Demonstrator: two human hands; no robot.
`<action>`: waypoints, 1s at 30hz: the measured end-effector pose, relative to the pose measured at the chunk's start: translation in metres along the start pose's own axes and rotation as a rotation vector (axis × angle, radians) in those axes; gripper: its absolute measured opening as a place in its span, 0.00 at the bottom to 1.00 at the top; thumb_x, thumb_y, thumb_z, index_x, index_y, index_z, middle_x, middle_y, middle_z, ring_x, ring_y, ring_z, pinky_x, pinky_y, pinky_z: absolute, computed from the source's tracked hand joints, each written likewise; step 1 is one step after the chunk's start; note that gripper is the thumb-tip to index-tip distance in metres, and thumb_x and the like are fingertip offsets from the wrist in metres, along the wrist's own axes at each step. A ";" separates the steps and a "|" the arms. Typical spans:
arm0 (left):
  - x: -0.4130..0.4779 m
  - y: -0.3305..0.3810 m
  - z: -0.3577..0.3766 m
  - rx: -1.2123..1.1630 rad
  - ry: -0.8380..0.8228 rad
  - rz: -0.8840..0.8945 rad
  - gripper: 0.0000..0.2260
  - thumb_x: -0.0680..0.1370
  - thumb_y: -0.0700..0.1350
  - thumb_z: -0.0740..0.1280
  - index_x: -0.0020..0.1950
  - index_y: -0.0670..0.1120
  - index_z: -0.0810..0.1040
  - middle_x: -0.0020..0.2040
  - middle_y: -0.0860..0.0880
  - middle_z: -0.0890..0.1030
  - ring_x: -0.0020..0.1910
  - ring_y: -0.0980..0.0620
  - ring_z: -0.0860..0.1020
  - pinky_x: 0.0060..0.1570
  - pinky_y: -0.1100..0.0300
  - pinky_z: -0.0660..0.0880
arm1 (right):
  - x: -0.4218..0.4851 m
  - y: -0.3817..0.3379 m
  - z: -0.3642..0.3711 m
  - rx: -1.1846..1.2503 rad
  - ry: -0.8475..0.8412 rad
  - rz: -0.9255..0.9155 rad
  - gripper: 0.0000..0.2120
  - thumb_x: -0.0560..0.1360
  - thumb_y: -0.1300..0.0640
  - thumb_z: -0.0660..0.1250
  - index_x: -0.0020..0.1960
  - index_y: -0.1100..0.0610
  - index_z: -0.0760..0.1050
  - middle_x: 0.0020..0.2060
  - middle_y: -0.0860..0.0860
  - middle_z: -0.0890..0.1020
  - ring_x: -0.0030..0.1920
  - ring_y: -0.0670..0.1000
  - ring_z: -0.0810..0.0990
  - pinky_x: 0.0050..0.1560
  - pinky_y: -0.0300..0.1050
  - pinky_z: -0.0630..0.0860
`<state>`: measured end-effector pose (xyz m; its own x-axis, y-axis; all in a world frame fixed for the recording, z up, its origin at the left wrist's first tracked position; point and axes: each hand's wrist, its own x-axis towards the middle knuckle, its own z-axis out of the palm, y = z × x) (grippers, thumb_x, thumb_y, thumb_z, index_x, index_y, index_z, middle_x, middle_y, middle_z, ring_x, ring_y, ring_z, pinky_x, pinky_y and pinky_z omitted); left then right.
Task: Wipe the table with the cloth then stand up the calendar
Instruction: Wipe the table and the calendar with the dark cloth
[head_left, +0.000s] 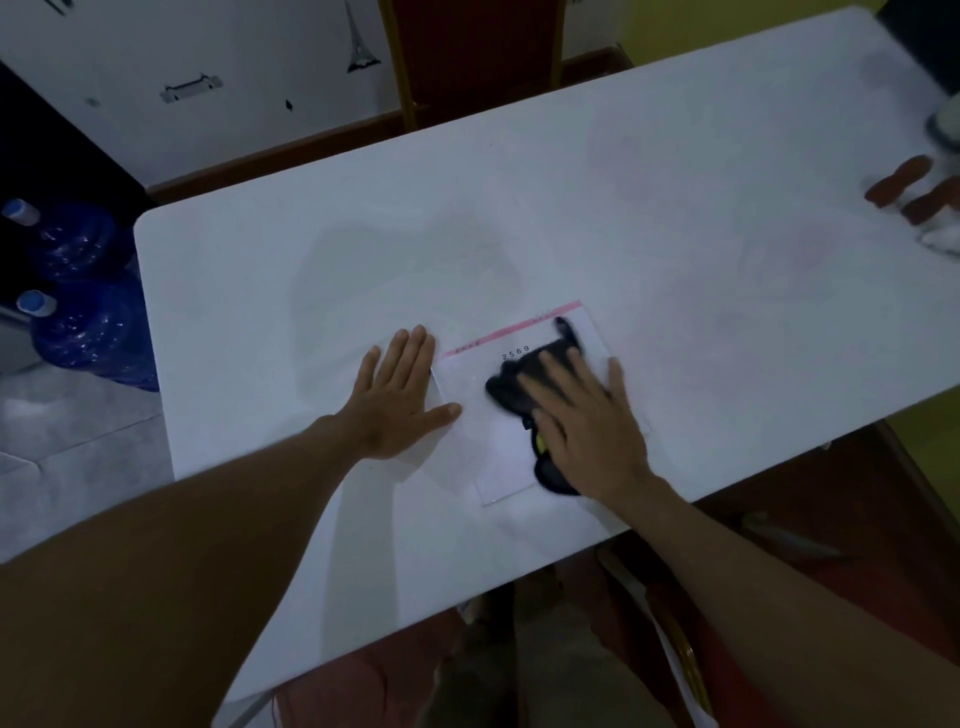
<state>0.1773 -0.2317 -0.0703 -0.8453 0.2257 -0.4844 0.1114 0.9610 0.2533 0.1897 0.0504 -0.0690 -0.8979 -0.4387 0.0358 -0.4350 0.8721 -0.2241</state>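
White table (597, 208); calendar (498, 457) flat near its near edge. Right hand (587, 415) spread on black cloth (511, 387) atop it; left hand (400, 395) flat, released, thumb touching calendar's left edge.

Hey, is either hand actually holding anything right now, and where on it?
Neither grips anything. The right hand presses flat on the middle of the crumpled black cloth lying on the flat white calendar; the left hand rests open at the calendar's left edge.

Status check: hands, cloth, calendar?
Left hand flat on table, pinning calendar edge. Right hand pressing cloth on calendar. Calendar lying flat. Another hand far right.
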 end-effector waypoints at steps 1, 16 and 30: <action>0.000 0.000 0.000 -0.004 0.005 0.001 0.44 0.75 0.73 0.44 0.79 0.48 0.31 0.76 0.53 0.27 0.74 0.55 0.25 0.75 0.49 0.32 | 0.004 0.005 -0.002 0.010 0.025 0.150 0.22 0.83 0.50 0.54 0.75 0.46 0.67 0.78 0.51 0.66 0.79 0.58 0.58 0.77 0.64 0.47; 0.000 -0.001 0.003 -0.011 0.043 0.010 0.43 0.78 0.71 0.47 0.80 0.47 0.32 0.78 0.52 0.29 0.75 0.54 0.26 0.76 0.48 0.32 | -0.001 -0.024 0.007 0.086 0.104 0.177 0.22 0.82 0.53 0.55 0.74 0.56 0.70 0.76 0.62 0.67 0.78 0.65 0.60 0.78 0.61 0.54; -0.008 0.007 0.008 -0.035 0.156 -0.006 0.42 0.77 0.71 0.44 0.81 0.46 0.35 0.81 0.50 0.34 0.78 0.53 0.31 0.77 0.49 0.33 | -0.012 -0.004 0.004 0.202 0.217 0.063 0.18 0.81 0.63 0.64 0.70 0.60 0.75 0.72 0.59 0.73 0.76 0.62 0.65 0.74 0.57 0.67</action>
<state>0.1892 -0.2252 -0.0711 -0.9169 0.1895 -0.3512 0.0899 0.9555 0.2809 0.2028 0.0516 -0.0721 -0.9256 -0.3098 0.2176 -0.3753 0.8257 -0.4211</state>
